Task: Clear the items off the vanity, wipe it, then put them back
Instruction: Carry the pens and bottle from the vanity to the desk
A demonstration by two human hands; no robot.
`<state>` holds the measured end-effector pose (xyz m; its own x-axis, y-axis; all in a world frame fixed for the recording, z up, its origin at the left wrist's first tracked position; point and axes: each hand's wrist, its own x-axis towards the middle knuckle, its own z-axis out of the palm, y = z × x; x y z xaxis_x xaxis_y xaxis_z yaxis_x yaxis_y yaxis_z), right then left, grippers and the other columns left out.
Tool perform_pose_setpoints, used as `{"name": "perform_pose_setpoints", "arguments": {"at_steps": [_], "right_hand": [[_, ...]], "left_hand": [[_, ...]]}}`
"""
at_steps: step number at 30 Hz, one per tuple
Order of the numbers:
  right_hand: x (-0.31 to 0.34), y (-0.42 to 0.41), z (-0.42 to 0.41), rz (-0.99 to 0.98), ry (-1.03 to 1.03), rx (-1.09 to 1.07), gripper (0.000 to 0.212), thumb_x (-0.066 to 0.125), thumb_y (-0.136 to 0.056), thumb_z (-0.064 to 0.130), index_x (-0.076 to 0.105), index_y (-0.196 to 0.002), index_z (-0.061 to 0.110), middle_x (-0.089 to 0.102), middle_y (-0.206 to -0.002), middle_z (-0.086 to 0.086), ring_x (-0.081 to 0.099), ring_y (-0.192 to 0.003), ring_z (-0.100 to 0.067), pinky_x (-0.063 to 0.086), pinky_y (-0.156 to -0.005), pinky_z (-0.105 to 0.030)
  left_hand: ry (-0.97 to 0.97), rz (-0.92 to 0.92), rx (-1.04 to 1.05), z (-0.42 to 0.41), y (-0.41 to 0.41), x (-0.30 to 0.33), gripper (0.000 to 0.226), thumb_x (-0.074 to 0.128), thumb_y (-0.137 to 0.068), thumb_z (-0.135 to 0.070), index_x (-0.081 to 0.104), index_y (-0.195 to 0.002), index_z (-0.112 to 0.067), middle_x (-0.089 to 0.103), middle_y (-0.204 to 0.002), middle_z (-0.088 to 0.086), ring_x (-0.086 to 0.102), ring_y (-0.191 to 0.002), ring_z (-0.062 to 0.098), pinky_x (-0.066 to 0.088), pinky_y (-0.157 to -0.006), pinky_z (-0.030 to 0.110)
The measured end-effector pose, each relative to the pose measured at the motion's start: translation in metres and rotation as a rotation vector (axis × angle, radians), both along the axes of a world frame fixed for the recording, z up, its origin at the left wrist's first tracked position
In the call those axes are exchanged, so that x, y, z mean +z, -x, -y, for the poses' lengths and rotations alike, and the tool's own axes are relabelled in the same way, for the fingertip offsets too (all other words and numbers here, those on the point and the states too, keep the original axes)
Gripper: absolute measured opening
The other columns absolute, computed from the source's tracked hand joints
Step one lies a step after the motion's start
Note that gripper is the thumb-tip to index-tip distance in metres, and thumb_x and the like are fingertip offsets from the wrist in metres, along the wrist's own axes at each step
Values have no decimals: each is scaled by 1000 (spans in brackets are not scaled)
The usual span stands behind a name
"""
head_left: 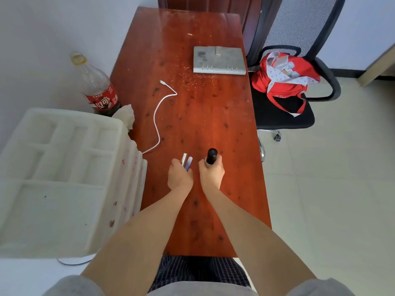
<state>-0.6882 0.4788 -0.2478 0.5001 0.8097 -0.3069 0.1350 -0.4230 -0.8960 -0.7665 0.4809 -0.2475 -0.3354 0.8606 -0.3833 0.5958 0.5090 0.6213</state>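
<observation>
Now, left hand (179, 175) closed on two slim tubes (186, 162), right hand (211, 173) gripping a black bottle (211, 156); next, gather the cable (158, 116) at eleven o'clock.

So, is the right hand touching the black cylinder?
Touching. The head view shows the right hand wrapped around the lower part of the black cylinder, with its top sticking out above the fingers.

— Where is the head camera sitting?
— High above the near end of the vanity (205, 116), tilting steeply down and forward, taking in its far end too.
</observation>
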Motion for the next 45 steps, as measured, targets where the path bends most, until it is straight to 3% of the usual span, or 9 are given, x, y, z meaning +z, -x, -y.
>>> {"name": "perform_pose_setpoints", "arguments": {"at_steps": [7, 11, 17, 22, 27, 30, 34, 39, 45], "right_hand": [[-7, -21, 28, 176, -39, 322, 35, 54, -77, 2, 46, -111, 10, 53, -103, -5, 51, -93, -21, 37, -75, -25], [-12, -33, 36, 296, -43, 478, 52, 58, -79, 2, 41, -128, 9, 56, -110, -6, 53, -97, -20, 37, -77, -23], [-14, -31, 38, 338, -40, 515, 53, 54, -85, 4, 35, -134, 11, 58, -98, -5, 55, -81, -19, 36, -66, -21], [-19, -21, 36, 325, -20, 509, 70, 56, -82, 4, 25, -144, 16, 60, -115, -9, 61, -97, -26, 44, -74, -23], [-17, -33, 48, 410, 42, 491, 79, 55, -80, 5, 16, -148, 18, 42, -141, -11, 45, -125, -28, 41, -94, -28], [-23, -46, 59, 731, 89, 538, 71, 54, -83, 17, 21, -146, 12, 28, -151, -12, 18, -142, -29, 21, -115, -38], [-29, -55, 70, 981, 201, 678, 61, 37, -93, 41, 21, -147, 17, 12, -157, -9, 3, -145, -30, 7, -116, -43], [-22, -58, 69, 973, 233, 722, 64, 35, -93, 45, 15, -148, 19, 6, -158, -9, -1, -145, -30, 6, -117, -44], [-10, -72, 76, 998, 151, 773, 64, 35, -94, 45, 12, -149, 20, 4, -158, -9, -2, -144, -31, 4, -117, -43]], "left_hand": [[5, -28, -21, 2, 3, -7, 28, 64, -85, -23, 46, -101, -9, 58, -101, 13, 65, -81, 33, 57, -68, 45], [-23, -35, -52, 3, 3, -9, 32, 63, -86, -20, 50, -110, -4, 55, -108, 14, 59, -96, 28, 50, -75, 33], [-57, -9, -158, 10, -3, -11, 21, 44, -94, -11, 59, -108, -6, 57, -106, 13, 57, -91, 24, 50, -75, 32], [-133, -108, -298, 18, 0, -10, 24, 42, -93, -13, 60, -109, -9, 60, -108, 8, 54, -98, 23, 47, -77, 31], [-228, -374, -468, 30, 14, -12, 36, 49, -92, -25, 50, -125, -13, 56, -123, 4, 49, -115, 21, 44, -92, 33], [-199, -538, -608, 39, 22, -15, 49, 47, -91, -35, 38, -136, -17, 44, -139, 4, 35, -131, 22, 28, -108, 45], [-64, -555, -696, 51, 27, -20, 69, 42, -91, -48, 16, -146, -16, 21, -153, 6, 16, -141, 26, 20, -111, 49], [-78, -586, -751, 54, 30, -15, 75, 45, -90, -49, 11, -147, -15, 18, -154, 9, 17, -141, 28, 24, -111, 46], [-64, -640, -650, 65, 25, 0, 76, 43, -90, -50, 7, -148, -17, 16, -154, 8, 17, -141, 26, 22, -112, 43]]}}
